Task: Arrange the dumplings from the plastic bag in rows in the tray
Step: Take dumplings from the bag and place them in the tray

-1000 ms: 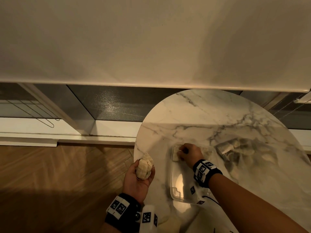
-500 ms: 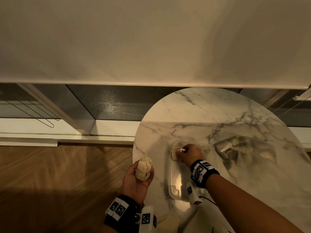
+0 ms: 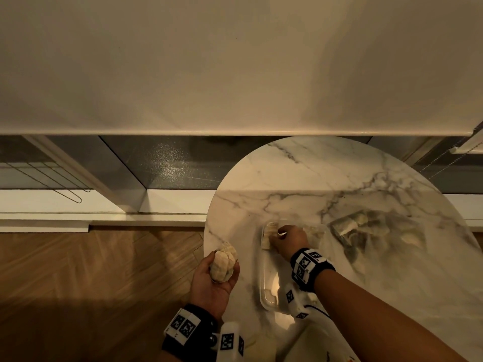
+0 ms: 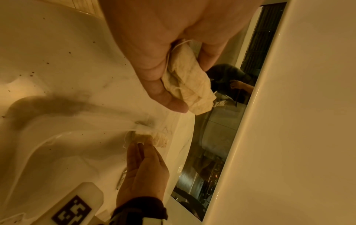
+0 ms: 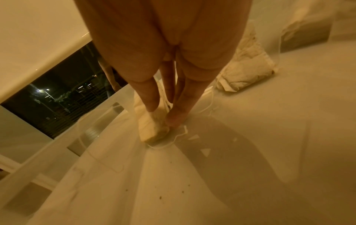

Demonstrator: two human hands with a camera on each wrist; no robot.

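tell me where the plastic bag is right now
In the head view the plastic bag lies on the marble table, right of the tray.

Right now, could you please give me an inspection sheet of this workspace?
Surface: round marble table, dark specks near the tray.
Job's things: clear tray with dumplings at its far end; plastic bag of dumplings to its right.
Clutter: nothing seen.
Grippers: left hand cups a clump of dumplings off the table's edge; right hand fingers pinch a dumpling in the tray.
Cables: thin cord by the right wrist.
Surroundings: wood floor, dark window, lowered blind.
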